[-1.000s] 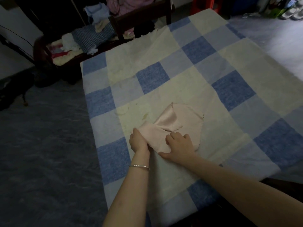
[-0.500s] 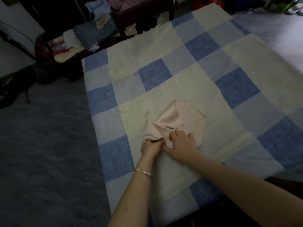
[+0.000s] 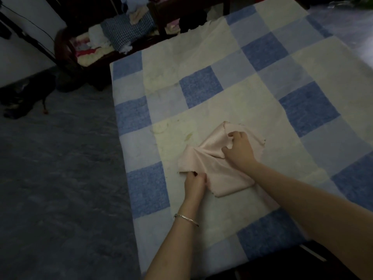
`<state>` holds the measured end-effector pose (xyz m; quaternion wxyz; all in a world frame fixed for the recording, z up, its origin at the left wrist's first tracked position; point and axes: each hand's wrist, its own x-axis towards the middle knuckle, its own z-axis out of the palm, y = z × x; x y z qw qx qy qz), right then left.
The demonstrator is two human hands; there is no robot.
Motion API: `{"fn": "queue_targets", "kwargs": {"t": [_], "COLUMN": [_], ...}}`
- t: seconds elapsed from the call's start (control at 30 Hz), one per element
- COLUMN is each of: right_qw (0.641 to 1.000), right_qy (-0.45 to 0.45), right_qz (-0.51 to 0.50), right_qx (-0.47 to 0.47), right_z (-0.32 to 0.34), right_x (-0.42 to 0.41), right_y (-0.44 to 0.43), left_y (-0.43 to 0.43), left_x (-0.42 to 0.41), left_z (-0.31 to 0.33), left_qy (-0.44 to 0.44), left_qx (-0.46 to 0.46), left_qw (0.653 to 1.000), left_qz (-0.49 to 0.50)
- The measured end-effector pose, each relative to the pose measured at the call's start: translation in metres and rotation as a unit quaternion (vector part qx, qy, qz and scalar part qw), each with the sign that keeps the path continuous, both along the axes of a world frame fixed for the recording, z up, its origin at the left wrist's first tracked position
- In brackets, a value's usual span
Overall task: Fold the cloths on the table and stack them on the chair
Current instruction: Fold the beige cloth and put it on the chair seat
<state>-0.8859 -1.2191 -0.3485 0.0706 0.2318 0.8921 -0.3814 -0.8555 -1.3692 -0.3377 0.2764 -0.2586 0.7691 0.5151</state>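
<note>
A pale pink cloth (image 3: 214,166) lies crumpled and partly folded on the table (image 3: 262,91), which is covered in blue and cream checks. My left hand (image 3: 194,183) pinches the cloth's near left corner. Farther up, my right hand (image 3: 239,149) grips a raised fold near the cloth's far edge, fingers curled into the fabric. A dark wooden chair (image 3: 66,51) stands beyond the table's far left corner, its seat piled with cloths (image 3: 125,31).
Grey floor (image 3: 56,178) runs along the table's left side. Dark items lie on the floor at the far left (image 3: 22,98). A second dark chair back (image 3: 187,7) stands at the table's far edge. The table's near edge is just below my forearms.
My right hand has moved from the cloth's near edge up to its far part and taken a fold. My left hand keeps the near left corner, and the cloth is spread wider.
</note>
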Motion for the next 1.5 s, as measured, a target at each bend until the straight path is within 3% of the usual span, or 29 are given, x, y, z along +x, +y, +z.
{"fn": "queue_targets", "kwargs": {"t": [0.07,0.2,0.3,0.53,0.6,0.67,0.73,0.77,0.87,0.97,1.17,1.5], "right_qw": [1.0,0.997,0.996,0.972,0.95,0.905,0.881,0.892,0.965,0.989,0.998,0.989], "right_qy": [-0.02,-0.081,-0.082,-0.024,-0.007,-0.003,0.002,-0.003,-0.013,-0.015,-0.054,-0.111], "right_qz": [-0.011,0.011,0.016,-0.014,-0.037,-0.067,-0.079,-0.066,0.021,0.045,0.003,0.033], "right_qx": [-0.012,0.01,-0.024,-0.231,-0.31,-0.419,-0.467,-0.447,-0.261,-0.138,-0.011,0.092], "right_z": [-0.001,0.001,0.0,0.008,0.012,0.019,0.018,0.016,0.008,-0.002,-0.015,-0.014], "right_x": [-0.007,-0.02,-0.032,-0.069,-0.078,-0.087,-0.096,-0.099,-0.1,-0.096,-0.088,-0.089], "right_y": [0.002,0.009,0.014,0.013,0.009,0.005,0.005,0.005,0.011,0.018,0.028,0.028], "left_y": [0.001,0.004,0.007,0.005,0.0,-0.004,-0.007,-0.008,-0.011,-0.012,-0.013,-0.02], "left_x": [0.004,0.0,-0.001,-0.006,-0.006,-0.006,-0.005,-0.005,-0.005,-0.004,-0.003,-0.008], "left_z": [-0.001,-0.01,-0.011,-0.014,-0.015,-0.016,-0.017,-0.017,-0.018,-0.017,-0.015,-0.017], "left_qy": [-0.004,0.022,0.035,0.043,0.05,0.057,0.064,0.066,0.064,0.062,-0.032,-0.066], "left_qx": [-0.001,-0.046,-0.07,-0.076,-0.062,-0.057,-0.047,-0.043,-0.034,-0.023,0.014,0.011], "left_qw": [1.0,0.997,0.993,0.986,0.984,0.982,0.981,0.98,0.976,0.974,0.987,0.993], "left_qz": [-0.015,0.056,0.094,0.144,0.16,0.168,0.176,0.181,0.204,0.215,0.159,0.093]}}
